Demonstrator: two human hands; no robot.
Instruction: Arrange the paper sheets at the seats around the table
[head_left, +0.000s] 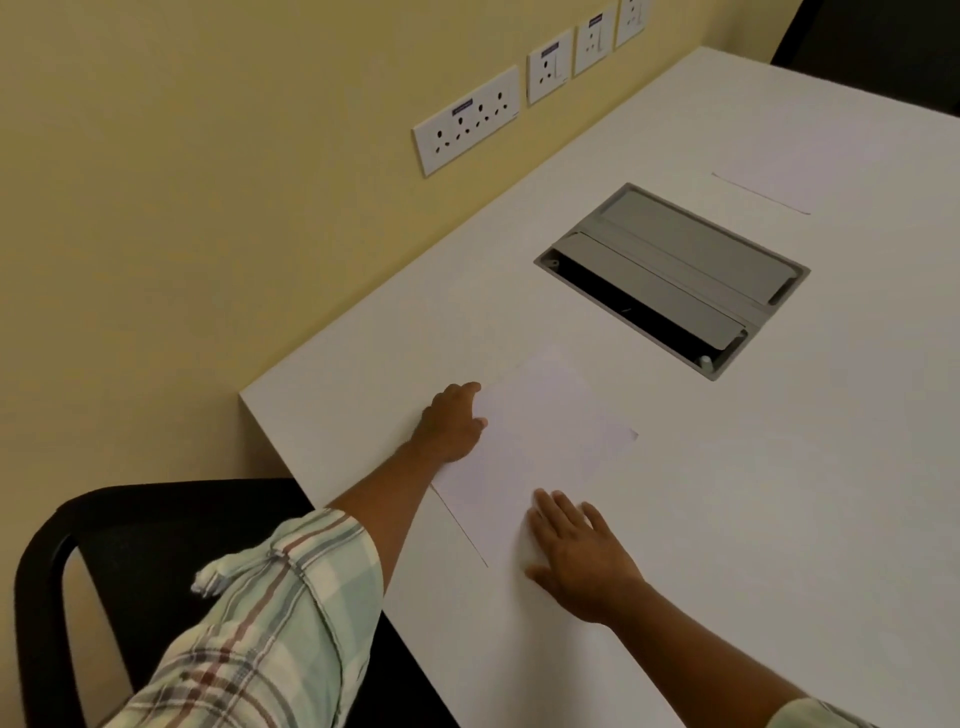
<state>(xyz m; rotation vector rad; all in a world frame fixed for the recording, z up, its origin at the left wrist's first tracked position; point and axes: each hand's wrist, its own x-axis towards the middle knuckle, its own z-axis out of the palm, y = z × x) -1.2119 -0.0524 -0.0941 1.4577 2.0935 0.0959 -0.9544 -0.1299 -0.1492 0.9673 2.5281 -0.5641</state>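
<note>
A white paper sheet (530, 436) lies near the left end of the white table (727, 493), slightly skewed over another sheet whose edge shows below it. My left hand (452, 423) rests at the top sheet's left edge, fingers curled onto it. My right hand (576, 556) lies flat with fingers spread on the paper's near part. A further white sheet (795, 171) lies at the far side of the table, barely distinct from the surface.
A grey cable box (675, 280) with its lid partly open is sunk into the table's middle. A black chair (130, 561) stands at the table's left end. Wall sockets (467, 122) line the yellow wall. Another dark chair (893, 47) is at the far right.
</note>
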